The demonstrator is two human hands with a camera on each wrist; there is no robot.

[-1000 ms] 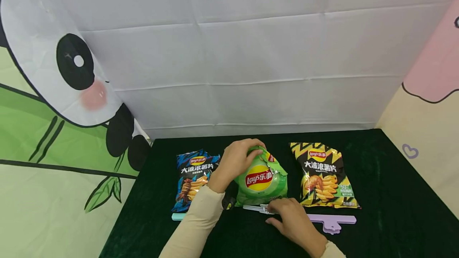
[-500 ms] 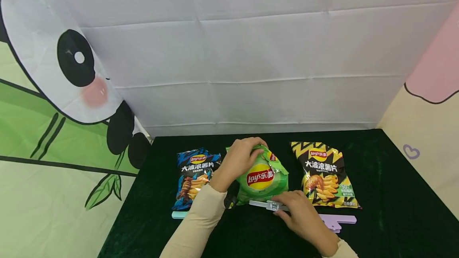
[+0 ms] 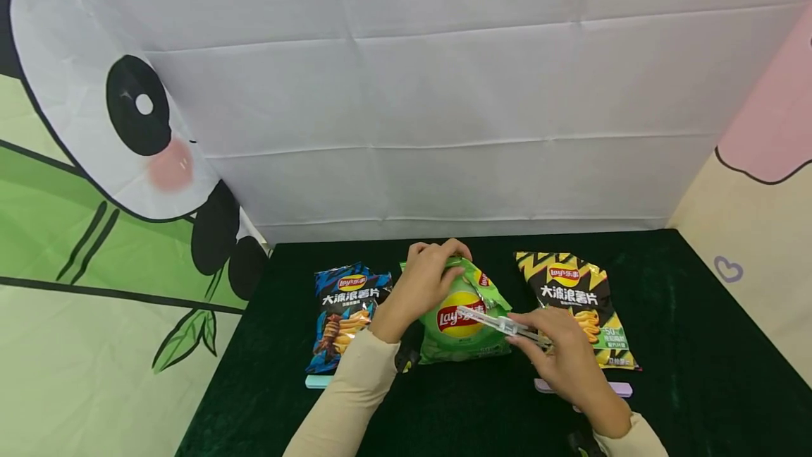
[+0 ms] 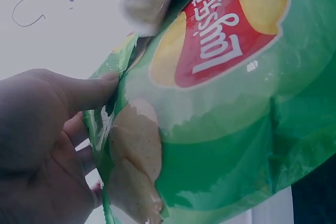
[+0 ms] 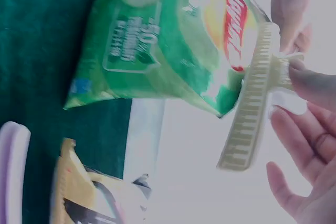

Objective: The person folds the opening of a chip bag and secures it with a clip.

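Note:
A green Lay's chip bag [image 3: 466, 344] stands in the middle of the dark green table. My left hand [image 3: 426, 288] pinches its top edge, thumb on the near side, as the left wrist view shows. Between my right thumb and fingers is the handle of a whitish bag clip [image 5: 247, 124]; the right hand [image 3: 564, 351] holds it up in front of the bag's printed face. In the left wrist view the clip [image 4: 149, 3] is blurred and close to the bag's top edge. Whether clip and bag touch, I cannot tell.
To the left lies a blue chip bag [image 3: 342, 309], with a mint clip [image 3: 318, 381] below it, partly hidden by my left sleeve. A black-and-yellow chip bag [image 3: 571, 288] lies to the right, and a purple clip [image 3: 620, 389] below it is partly covered by my right hand.
My right hand has lifted the whitish clip off the table, up and to the right, tilting it in front of the green bag. The left hand keeps its hold on the bag, almost still.

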